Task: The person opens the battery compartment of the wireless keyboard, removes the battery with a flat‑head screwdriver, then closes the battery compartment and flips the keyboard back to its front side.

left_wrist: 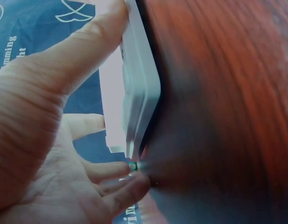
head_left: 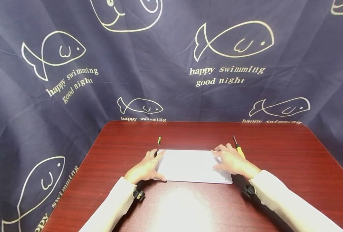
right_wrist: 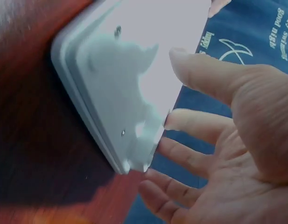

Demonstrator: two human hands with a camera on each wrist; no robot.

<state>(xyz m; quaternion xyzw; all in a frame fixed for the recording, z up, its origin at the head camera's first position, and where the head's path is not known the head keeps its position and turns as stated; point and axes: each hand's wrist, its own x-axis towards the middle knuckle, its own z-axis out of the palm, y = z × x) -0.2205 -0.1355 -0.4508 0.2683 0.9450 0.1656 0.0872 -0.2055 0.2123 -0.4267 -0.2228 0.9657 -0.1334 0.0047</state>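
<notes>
A flat white keyboard (head_left: 190, 166), seemingly face down, lies crosswise in front of me, with small screws in its surface and a raised strip along the far edge. My left hand (head_left: 148, 167) grips its left end, thumb at the near edge and index finger at the far edge. At the other end my right hand (head_left: 230, 161) holds the far right corner, with its thumb (right_wrist: 183, 67) over the white surface and fingers (right_wrist: 190, 123) against the far edge. In the left wrist view, the keyboard's side (left_wrist: 141, 93) stands close over the tabletop.
A small green battery (head_left: 159, 140) lies beyond the keyboard's far left corner. Behind my right hand is a screwdriver (head_left: 239, 150) with a yellow handle and dark shaft. The reddish wooden table (head_left: 125, 138) ends at a dark blue fish-print curtain (head_left: 177, 90).
</notes>
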